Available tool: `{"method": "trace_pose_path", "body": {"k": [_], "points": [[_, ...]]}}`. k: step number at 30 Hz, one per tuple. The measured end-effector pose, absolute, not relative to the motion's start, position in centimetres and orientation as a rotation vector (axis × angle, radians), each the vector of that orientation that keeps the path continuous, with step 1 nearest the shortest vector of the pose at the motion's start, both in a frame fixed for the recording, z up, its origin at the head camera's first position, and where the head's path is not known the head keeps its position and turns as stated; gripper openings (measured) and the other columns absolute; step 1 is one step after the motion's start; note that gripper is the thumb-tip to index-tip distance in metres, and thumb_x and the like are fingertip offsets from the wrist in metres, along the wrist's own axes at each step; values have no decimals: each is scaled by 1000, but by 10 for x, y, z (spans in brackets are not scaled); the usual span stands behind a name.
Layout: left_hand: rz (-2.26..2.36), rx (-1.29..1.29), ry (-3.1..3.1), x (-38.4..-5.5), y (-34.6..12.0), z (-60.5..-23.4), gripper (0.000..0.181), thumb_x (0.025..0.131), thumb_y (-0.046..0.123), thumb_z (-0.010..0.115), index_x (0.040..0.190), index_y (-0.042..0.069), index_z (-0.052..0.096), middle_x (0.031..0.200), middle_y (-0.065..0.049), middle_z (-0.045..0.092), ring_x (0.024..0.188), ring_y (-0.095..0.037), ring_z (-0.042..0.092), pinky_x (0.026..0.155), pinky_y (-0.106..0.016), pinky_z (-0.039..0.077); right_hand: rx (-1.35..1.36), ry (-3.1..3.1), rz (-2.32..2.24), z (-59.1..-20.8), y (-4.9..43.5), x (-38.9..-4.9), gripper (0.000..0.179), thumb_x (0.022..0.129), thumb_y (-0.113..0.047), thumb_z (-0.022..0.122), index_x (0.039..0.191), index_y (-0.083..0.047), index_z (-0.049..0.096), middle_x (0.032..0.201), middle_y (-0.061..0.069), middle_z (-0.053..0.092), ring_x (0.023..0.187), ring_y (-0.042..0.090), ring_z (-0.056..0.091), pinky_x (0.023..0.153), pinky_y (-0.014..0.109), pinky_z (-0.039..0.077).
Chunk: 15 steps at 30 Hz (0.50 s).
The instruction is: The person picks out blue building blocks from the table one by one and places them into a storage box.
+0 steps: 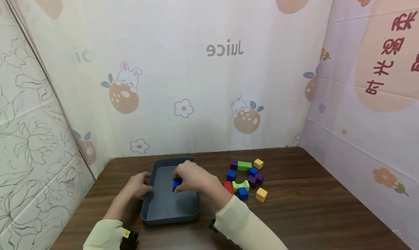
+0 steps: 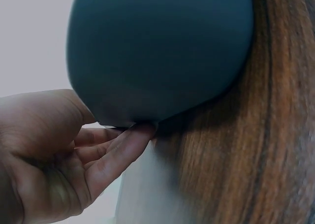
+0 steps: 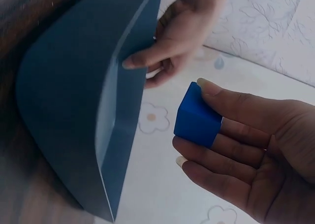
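A grey-blue rectangular tray (image 1: 173, 206) lies on the table at the left of centre. My left hand (image 1: 135, 186) grips its left wall, thumb over the rim and fingers outside; the left wrist view shows the fingers (image 2: 120, 157) against the wall. Above the tray my right hand (image 1: 193, 177) pinches a blue cube (image 3: 198, 116) between thumb and fingers. In the right wrist view the cube is higher than the tray's rim. The tray's visible floor is bare.
Right of the tray lies a loose group of blocks: a green block (image 1: 244, 166), a light green arch (image 1: 240, 185), a red block (image 1: 228, 187), yellow cubes (image 1: 261, 194), several blue and purple cubes (image 1: 259, 178). Printed curtains (image 1: 203, 79) hang behind the wooden table (image 1: 304, 206).
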<state>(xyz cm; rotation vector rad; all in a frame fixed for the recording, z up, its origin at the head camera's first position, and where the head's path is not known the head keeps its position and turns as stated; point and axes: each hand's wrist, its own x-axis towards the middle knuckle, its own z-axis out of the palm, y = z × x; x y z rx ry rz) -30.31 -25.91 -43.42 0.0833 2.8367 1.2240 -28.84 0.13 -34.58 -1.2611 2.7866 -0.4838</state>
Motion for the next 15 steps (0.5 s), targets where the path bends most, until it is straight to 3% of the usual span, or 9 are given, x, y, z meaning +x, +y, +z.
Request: {"method": "trace_pose_path", "body": {"k": [15], "points": [[1243,43,2829,-302,-259,-436,47,87,-5,72,131,-12,56,103,-21,68,79,-26,69,57,-43,66,-1228,2800,-449,-358,-31,-280,24,87,-24,90,106,-11,81,87,-7,71,69,1,59,61,14,52]]}}
